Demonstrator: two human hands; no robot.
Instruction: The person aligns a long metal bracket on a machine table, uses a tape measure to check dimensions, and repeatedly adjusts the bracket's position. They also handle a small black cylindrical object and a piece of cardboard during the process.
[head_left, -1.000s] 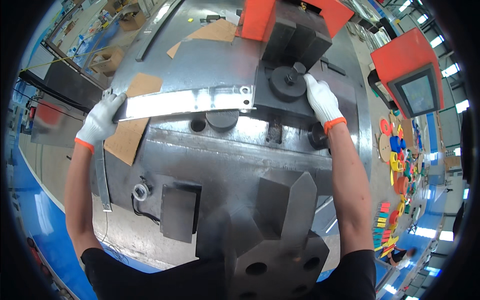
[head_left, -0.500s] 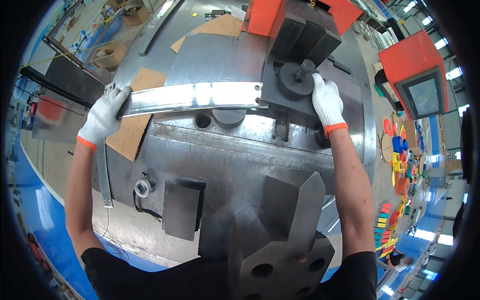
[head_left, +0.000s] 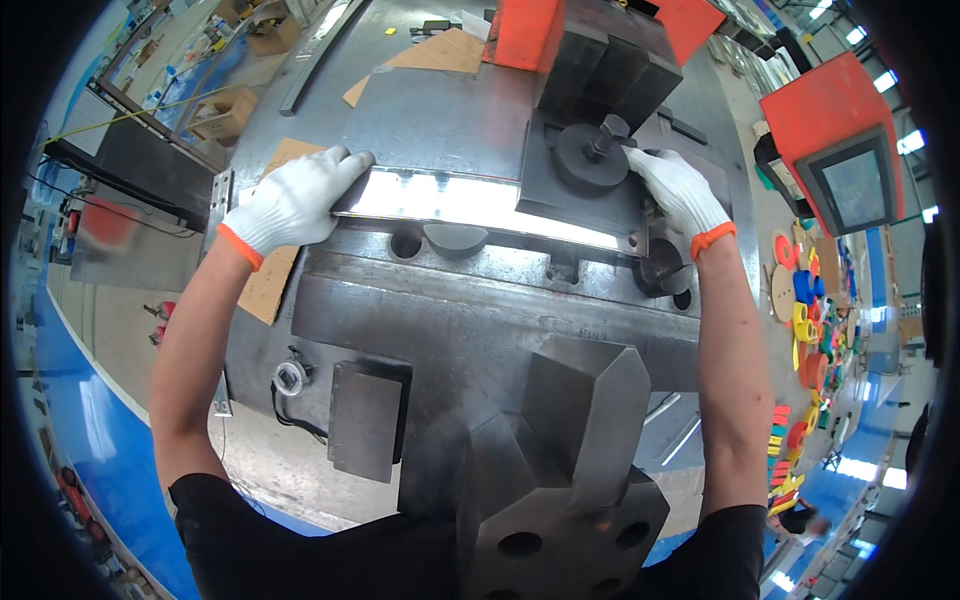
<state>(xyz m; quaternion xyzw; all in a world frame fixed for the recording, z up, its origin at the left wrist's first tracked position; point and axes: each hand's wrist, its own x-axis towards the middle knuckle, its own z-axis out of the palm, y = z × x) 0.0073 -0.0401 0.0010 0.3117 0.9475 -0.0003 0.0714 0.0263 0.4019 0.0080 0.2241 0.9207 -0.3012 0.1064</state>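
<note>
My left hand [head_left: 298,198], in a white knit glove with an orange cuff, grips the left part of a shiny flat metal bar [head_left: 430,200]. The bar runs to the right along the front of a dark steel block [head_left: 535,175], and its holed end shows beyond the block's front corner. A thick round steel disc [head_left: 580,172] with a bolt [head_left: 604,142] sits on the block. My gloved right hand [head_left: 685,192] has its fingers closed at the disc's right edge; its thumb is largely hidden.
A dark half-round piece [head_left: 455,240] and a round hole lie in front of the bar. Nearest me rises a large angular steel tool head [head_left: 575,440]. Cardboard sheets [head_left: 440,55] lie on the table, and a red-framed screen [head_left: 850,185] stands at the right.
My left hand has moved right with the metal bar, whose far end slid along the block's front to its right corner. My right hand stays at the disc, its wrist swung slightly right.
</note>
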